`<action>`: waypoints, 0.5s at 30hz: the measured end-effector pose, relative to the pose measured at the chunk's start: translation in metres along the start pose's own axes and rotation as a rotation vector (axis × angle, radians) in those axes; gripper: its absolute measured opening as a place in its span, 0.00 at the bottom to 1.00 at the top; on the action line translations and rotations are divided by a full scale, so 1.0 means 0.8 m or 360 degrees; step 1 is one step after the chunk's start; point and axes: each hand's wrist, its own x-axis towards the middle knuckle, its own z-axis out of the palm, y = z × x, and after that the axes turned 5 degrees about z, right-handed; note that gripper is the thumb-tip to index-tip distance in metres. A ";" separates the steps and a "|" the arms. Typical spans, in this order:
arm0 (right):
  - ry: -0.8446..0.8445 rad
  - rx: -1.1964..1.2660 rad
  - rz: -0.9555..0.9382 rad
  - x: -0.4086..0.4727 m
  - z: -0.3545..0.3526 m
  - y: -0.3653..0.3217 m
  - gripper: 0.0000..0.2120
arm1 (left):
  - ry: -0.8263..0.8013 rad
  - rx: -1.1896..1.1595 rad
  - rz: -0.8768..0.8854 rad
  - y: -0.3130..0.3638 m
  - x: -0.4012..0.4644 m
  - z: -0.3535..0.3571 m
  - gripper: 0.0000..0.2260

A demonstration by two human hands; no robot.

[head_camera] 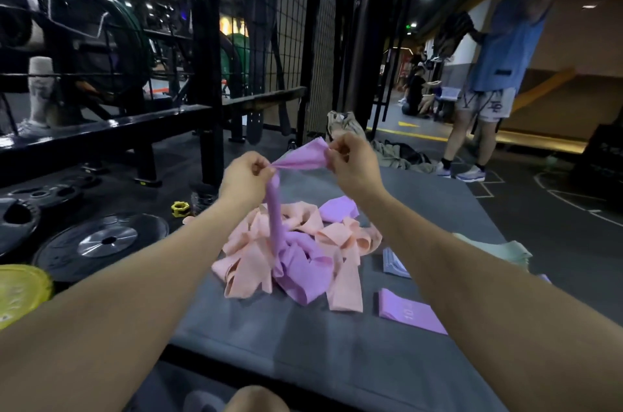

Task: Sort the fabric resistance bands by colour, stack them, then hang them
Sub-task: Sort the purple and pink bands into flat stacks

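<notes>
Purple band (303,158), pinched between left hand (244,175) and right hand (350,164) above the mixed pile (290,253), is mid-sorting; next, probably, free its trailing end and lay it on the purple stack (409,310).

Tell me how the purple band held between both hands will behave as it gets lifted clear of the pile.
Probably floppy: the purple band hangs limp below the left hand and bunches at the right hand. Likely light, since fingertip pinches hold it. It may snag, as its lower end sits in the tangled pile.
</notes>
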 end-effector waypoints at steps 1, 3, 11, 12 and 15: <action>0.0013 -0.0008 0.0003 -0.003 -0.003 0.000 0.06 | 0.0001 -0.0043 0.0041 0.006 0.002 -0.003 0.10; 0.0037 0.0007 0.0015 -0.006 -0.010 -0.004 0.08 | -0.0038 -0.0047 0.0141 0.019 0.003 -0.004 0.09; 0.0064 0.0147 0.0237 -0.044 -0.055 0.014 0.14 | -0.0466 0.0023 0.0195 0.037 -0.036 0.012 0.09; 0.0067 0.0163 0.0278 -0.052 -0.060 0.020 0.14 | -0.0526 0.0052 0.0197 0.035 -0.044 0.015 0.09; 0.0087 0.0115 0.0371 -0.075 -0.073 0.040 0.13 | -0.0660 0.0129 0.0179 0.024 -0.071 0.029 0.08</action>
